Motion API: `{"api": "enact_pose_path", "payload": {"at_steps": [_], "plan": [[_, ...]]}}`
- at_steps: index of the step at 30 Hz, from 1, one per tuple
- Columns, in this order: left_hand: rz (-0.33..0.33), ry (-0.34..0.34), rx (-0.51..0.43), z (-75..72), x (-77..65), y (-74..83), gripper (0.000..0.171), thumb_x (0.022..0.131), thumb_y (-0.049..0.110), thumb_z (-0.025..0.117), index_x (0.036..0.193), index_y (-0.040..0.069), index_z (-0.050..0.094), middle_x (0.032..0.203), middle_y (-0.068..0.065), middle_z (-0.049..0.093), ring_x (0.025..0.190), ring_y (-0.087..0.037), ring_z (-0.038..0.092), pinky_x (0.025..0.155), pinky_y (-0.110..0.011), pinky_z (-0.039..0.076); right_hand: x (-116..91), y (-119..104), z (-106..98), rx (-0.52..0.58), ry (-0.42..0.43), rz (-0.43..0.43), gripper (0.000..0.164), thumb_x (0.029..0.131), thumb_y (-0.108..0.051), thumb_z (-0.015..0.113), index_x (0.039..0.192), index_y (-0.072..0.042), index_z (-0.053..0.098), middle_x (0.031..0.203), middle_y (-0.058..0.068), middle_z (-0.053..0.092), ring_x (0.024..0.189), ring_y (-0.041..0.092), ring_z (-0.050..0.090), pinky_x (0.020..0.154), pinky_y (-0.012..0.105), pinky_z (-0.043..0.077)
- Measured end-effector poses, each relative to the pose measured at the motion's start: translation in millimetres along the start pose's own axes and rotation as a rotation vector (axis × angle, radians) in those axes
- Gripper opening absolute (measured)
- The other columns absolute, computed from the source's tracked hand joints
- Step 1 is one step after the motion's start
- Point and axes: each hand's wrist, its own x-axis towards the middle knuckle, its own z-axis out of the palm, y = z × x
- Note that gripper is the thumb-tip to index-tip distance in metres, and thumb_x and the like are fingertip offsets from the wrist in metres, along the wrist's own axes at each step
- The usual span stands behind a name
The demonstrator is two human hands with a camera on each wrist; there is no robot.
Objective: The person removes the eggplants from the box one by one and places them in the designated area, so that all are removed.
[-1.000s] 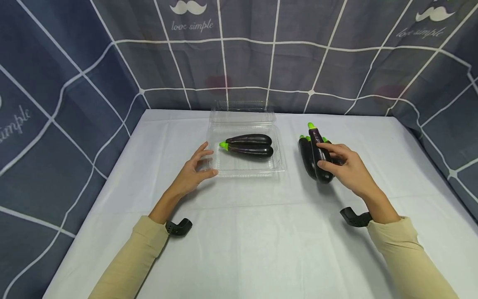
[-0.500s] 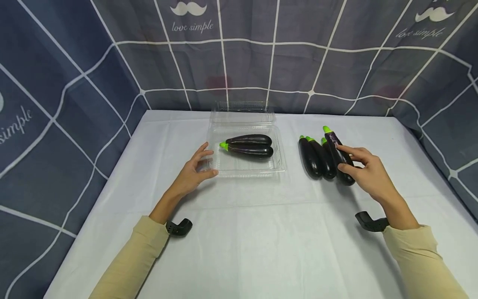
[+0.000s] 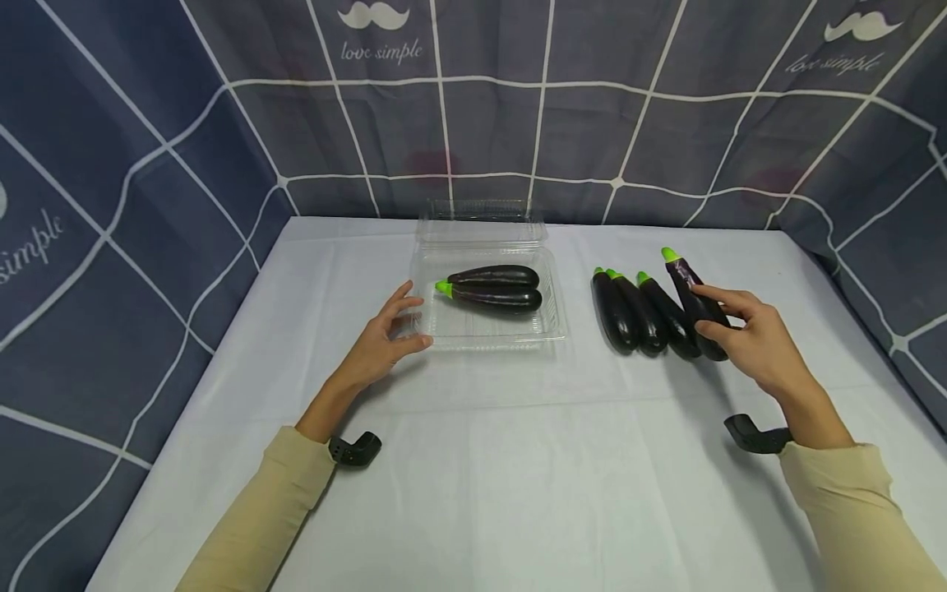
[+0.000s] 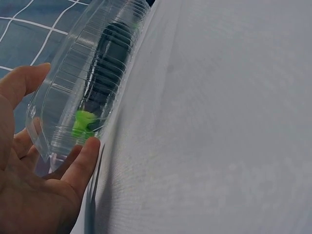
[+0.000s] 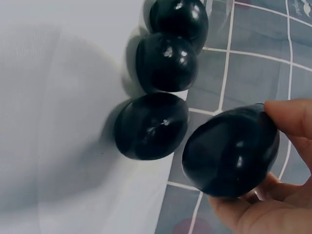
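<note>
Held eggplant [image 3: 694,304] moved rightward — right fingers [image 3: 719,294] pinching | left fingers [image 4: 84,165] spread

Eggplants [image 3: 612,311] gleam with a smooth, glossy finish, while the box [image 3: 477,326] shines in thin, clear plastic, ribbed in places. The tablecloth [image 3: 481,493] is matt, finely woven and lightly creased; the curtain [image 3: 490,131] hangs in matt, rippled fabric. Sleeves [image 3: 259,510] are matt cloth, wrist mounts [image 3: 357,450] smooth and plastic-looking.
</note>
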Motion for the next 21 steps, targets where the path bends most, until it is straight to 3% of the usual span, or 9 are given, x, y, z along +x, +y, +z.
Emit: {"api": "enact_pose_path", "payload": {"at_steps": [5,11,14,18,21], "plan": [[0.004,0.001,0.008,0.5,-0.3,0.8,0.063,0.093,0.012,0.070,0.147,0.000,0.040,0.164,0.007,0.007,0.144,-0.035,0.023,0.115,-0.052,0.020,4,5,0,0.001,0.014,0.015,0.050,0.097,-0.011,0.062,0.146,-0.012,0.051,0.145,0.024,0.041,0.129,0.051,0.036,0.093,0.050,0.035],[0.019,0.006,0.007,0.3,-0.2,0.0,0.063,0.093,0.015,0.071,0.146,0.001,0.041,0.163,0.011,0.009,0.144,-0.034,0.025,0.115,-0.052,0.021,8,11,-1,-0.006,0.046,0.005,0.048,0.096,-0.009,0.061,0.144,-0.008,0.051,0.141,0.027,0.044,0.123,0.047,0.040,0.080,0.024,0.036],[0.019,0.007,-0.002,0.3,-0.3,0.2,0.064,0.092,0.016,0.071,0.147,0.002,0.041,0.163,0.012,0.010,0.144,-0.033,0.025,0.115,-0.052,0.022,10,14,0,-0.010,0.047,0.008,0.048,0.096,-0.006,0.060,0.143,-0.004,0.051,0.140,0.029,0.044,0.120,0.047,0.040,0.074,0.018,0.035],[0.010,0.009,-0.006,0.6,-0.8,-0.2,0.064,0.092,0.016,0.072,0.146,0.001,0.042,0.163,0.012,0.010,0.144,-0.032,0.025,0.115,-0.051,0.023,11,17,1,-0.021,0.027,0.022,0.048,0.095,-0.003,0.059,0.142,0.000,0.050,0.140,0.032,0.042,0.122,0.051,0.038,0.074,0.022,0.036],[0.012,0.012,-0.002,0.7,-1.3,-0.5,0.063,0.092,0.016,0.072,0.146,0.001,0.042,0.163,0.011,0.010,0.144,-0.032,0.025,0.115,-0.051,0.022,13,18,2,-0.039,0.018,0.035,0.048,0.095,-0.003,0.058,0.142,0.000,0.050,0.141,0.033,0.041,0.123,0.053,0.037,0.079,0.032,0.038]]}}
